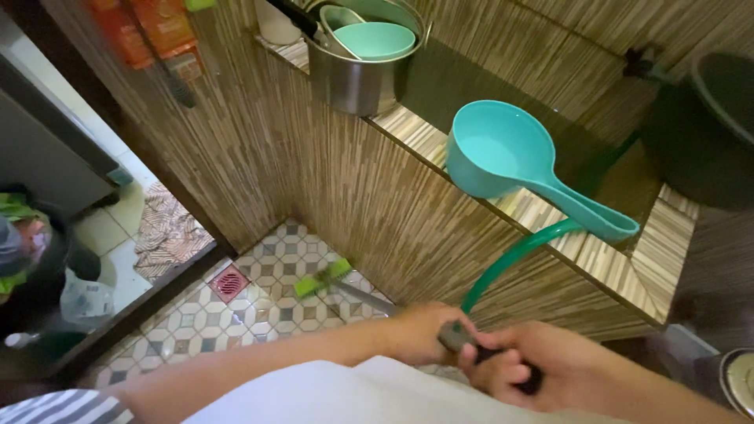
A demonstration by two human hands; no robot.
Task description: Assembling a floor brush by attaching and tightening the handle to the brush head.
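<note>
I see the striped brown tiled wall (345, 180) of a water basin filling most of the view, its flat ledge (542, 208) running from upper left to lower right; below it lies the patterned floor (267, 298) with a small red drain grate (229, 282). At the top left hang orange-red packages (149, 27), flat and rectangular, against the wall (their print is too blurred to make out). On the ledge stands a steel pot (357, 74) holding a teal bowl (375, 39); further right a teal dipper (510, 165) rests on the ledge, cup toward the upper left, handle pointing lower right. A green hose (510, 255) curves from the ledge down to the hands. The mop (345, 286) has its long axis running from lower right to upper left, green head (322, 277) down on the floor, shaft rising toward me. My left hand (424, 330) is closed around the shaft; my right hand (550, 369) is closed on the dark grip just behind it, both low in the view.
</note>
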